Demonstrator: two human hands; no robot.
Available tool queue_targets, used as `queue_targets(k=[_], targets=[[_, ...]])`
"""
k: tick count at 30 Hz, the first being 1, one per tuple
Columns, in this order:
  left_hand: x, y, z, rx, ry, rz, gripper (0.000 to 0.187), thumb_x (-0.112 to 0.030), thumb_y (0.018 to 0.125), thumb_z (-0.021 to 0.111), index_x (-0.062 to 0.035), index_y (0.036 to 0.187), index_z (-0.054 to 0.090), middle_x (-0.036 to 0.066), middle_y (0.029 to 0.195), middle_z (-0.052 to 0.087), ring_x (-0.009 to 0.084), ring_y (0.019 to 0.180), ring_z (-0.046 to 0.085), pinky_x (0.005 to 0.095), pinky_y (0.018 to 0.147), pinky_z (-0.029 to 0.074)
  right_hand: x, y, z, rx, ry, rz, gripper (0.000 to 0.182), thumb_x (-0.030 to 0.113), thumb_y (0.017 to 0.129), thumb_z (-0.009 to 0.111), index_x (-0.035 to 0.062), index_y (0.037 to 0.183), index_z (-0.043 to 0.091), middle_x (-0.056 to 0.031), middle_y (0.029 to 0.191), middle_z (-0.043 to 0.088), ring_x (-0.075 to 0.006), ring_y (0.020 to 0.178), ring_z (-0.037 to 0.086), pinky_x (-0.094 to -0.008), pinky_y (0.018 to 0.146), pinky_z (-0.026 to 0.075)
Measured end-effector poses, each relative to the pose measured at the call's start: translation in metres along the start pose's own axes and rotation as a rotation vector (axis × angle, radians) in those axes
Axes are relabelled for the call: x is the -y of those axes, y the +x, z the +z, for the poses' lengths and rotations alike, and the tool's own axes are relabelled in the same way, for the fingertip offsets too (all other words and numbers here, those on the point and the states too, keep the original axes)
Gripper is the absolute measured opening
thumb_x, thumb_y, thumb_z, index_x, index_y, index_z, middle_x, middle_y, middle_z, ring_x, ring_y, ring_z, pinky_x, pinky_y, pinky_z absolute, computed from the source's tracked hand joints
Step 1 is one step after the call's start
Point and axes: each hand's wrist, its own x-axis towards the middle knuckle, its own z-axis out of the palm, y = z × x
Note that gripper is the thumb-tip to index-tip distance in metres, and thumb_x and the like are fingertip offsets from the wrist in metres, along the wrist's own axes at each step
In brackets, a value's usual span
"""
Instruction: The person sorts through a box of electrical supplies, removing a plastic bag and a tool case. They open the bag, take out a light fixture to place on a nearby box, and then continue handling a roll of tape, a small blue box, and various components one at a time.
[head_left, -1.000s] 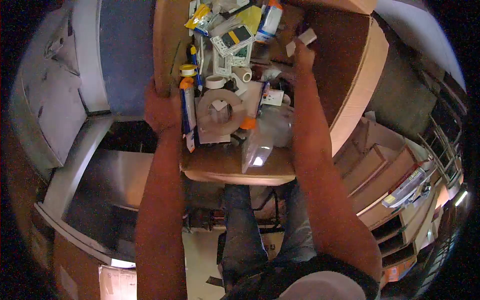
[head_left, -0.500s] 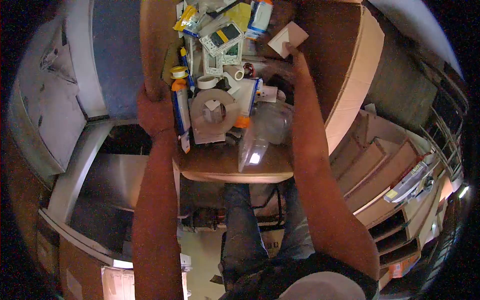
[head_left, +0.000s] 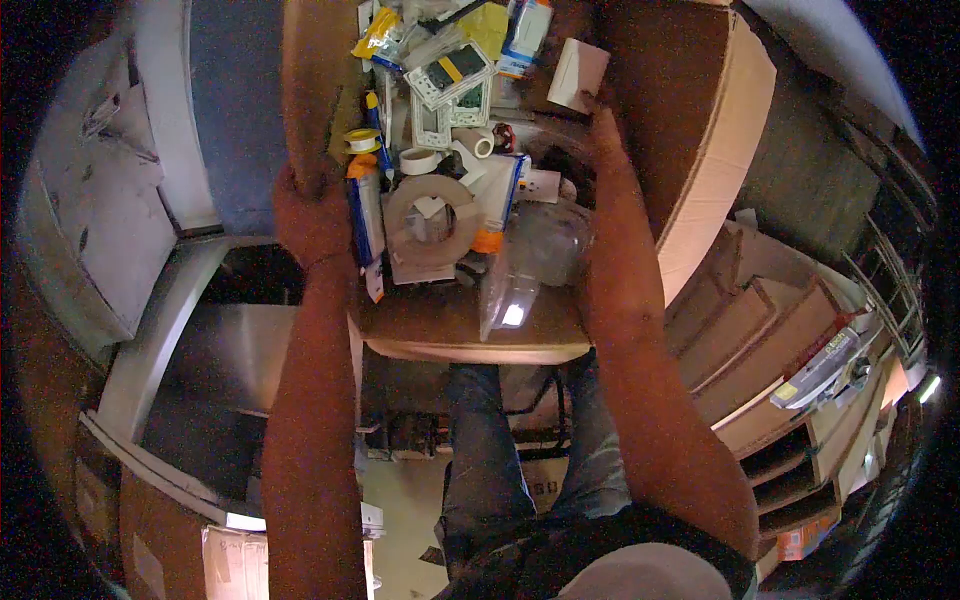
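Note:
My right hand [head_left: 603, 128] pinches a flat, pale rectangular piece [head_left: 579, 76] by its lower corner, over the right side of a cardboard box [head_left: 470, 352]. Closed around the box's left wall is my left hand [head_left: 312, 222]. Between my hands, a wide roll of tape [head_left: 433, 228] lies flat among the contents. Smaller white rolls [head_left: 419, 161], a yellow-edged spool [head_left: 361, 141] and white switch frames [head_left: 450, 75] lie farther up. A clear plastic package [head_left: 540, 255] rests beside my right forearm, near the box's front edge.
Blue, white and orange packets [head_left: 495, 205] lie among the contents. To the right stand cardboard compartments [head_left: 745, 330], with a grey packaged item [head_left: 825, 365] on top. A metal-looking surface [head_left: 225, 350] is at lower left, and a taped carton [head_left: 235, 565] is below it.
My right hand has turned the pale piece more upright and shifted slightly down. My left hand stays on the box wall. The view has moved a little.

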Motion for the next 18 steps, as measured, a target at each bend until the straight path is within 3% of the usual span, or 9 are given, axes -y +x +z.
queue_targets(k=[4,9,14,18], targets=[[-0.002,-0.001,-0.004,0.017,-0.11,0.002,0.056,-0.038,0.08,0.078,-0.0036,0.121,0.063,0.02,0.113,0.068,0.038,0.104,0.066,0.0445,0.09,0.051,0.017,0.013,-0.001,-0.155,-0.339,-0.28,0.047,0.029,0.09,0.068,0.009,0.131,0.056,-0.014,0.122,0.061,-0.0317,0.105,0.061,-0.044,0.089,0.052],[0.012,0.003,0.005,0.011,-0.021,0.11,0.054,-0.034,0.076,0.079,-0.0057,0.119,0.064,0.019,0.111,0.069,0.0379,0.101,0.067,0.0459,0.086,0.053,0.033,0.047,0.021,0.031,-0.747,-0.488,0.045,0.029,0.09,0.067,0.0108,0.131,0.058,-0.0138,0.123,0.061,-0.031,0.107,0.062,-0.0438,0.089,0.051],[0.008,0.0,0.002,-0.027,-0.005,0.088,0.05,-0.031,0.077,0.078,-0.0056,0.118,0.065,0.02,0.108,0.069,0.0385,0.098,0.068,0.0462,0.084,0.054,-0.013,0.047,0.048,-0.062,-1.067,-0.654,0.044,0.029,0.091,0.067,0.0126,0.13,0.06,-0.0136,0.124,0.062,-0.0303,0.108,0.062,-0.0436,0.09,0.051],[-0.005,-0.001,-0.008,-0.001,0.035,0.062,0.05,-0.032,0.078,0.076,-0.0048,0.118,0.065,0.02,0.107,0.069,0.0387,0.097,0.068,0.046,0.085,0.054,-0.041,0.056,0.066,-0.196,-1.084,-0.674,0.042,0.03,0.091,0.066,0.0141,0.13,0.061,-0.0134,0.125,0.062,-0.0297,0.109,0.062,-0.0434,0.09,0.051]])
